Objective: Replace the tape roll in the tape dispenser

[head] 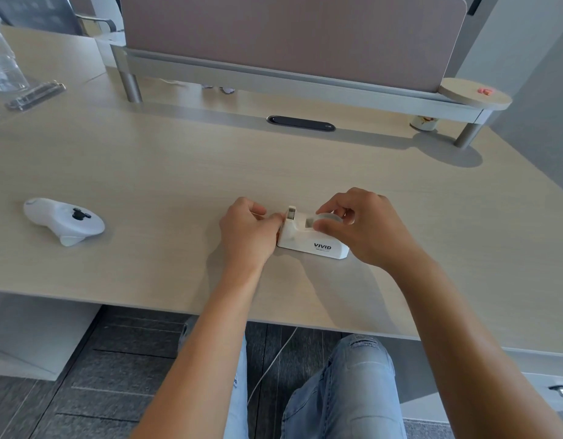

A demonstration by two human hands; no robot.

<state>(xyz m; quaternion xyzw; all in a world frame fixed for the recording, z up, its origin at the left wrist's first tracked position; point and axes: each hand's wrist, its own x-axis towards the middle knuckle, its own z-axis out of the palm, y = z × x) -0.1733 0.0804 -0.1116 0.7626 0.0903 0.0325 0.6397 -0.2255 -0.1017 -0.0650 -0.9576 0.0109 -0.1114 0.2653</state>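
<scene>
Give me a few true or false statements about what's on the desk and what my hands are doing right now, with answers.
1. The tape dispenser is white. True.
2. The right hand is on the tape roll at the dispenser. True.
3. The left hand rests on the white controller. False: it is at the dispenser's cutter end; the controller lies untouched, off to the left.
4. The dispenser sits on the round shelf. False: it stands on the desk.
5. A dark oval cable slot lies beyond the dispenser. True.
</scene>
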